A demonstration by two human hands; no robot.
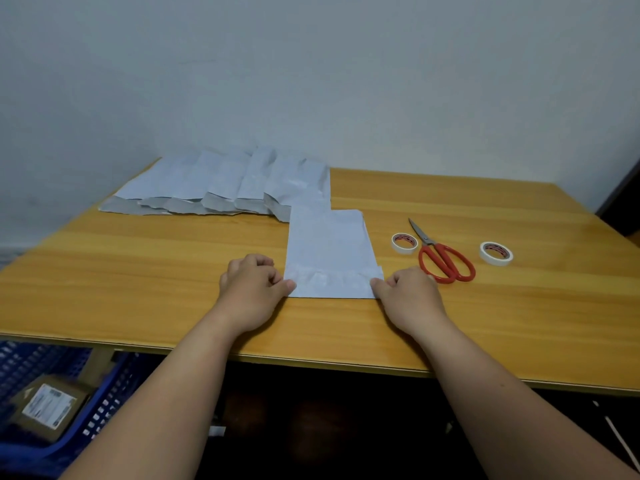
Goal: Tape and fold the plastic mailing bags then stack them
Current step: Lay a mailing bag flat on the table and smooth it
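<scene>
A: Head view. What is hidden or cut off?

B: The blue crate [52, 393] below the table's [138, 271] near edge is cropped at the left; the label on the cardboard box [48, 408] inside it is too blurred to read. The fingertips of both hands curl out of sight.

A: And the mailing bag [330, 251]?

B: Pale grey-white plastic, lying flat on the table, long axis running away from the viewer; a crinkled band crosses it near its near end. The left hand [252, 289] pinches the near-left corner, fingers curled; the right hand [410, 294] pinches the near-right corner likewise.

A: Around the bag?

B: Beyond it and to its left, a fanned row of bags [221, 185] overlaps, its rightmost one tucked under the bag's far end. To the bag's right: a tape roll [404, 243], red-handled scissors [441, 258], then a second tape roll [496, 253], well apart from the first.
</scene>
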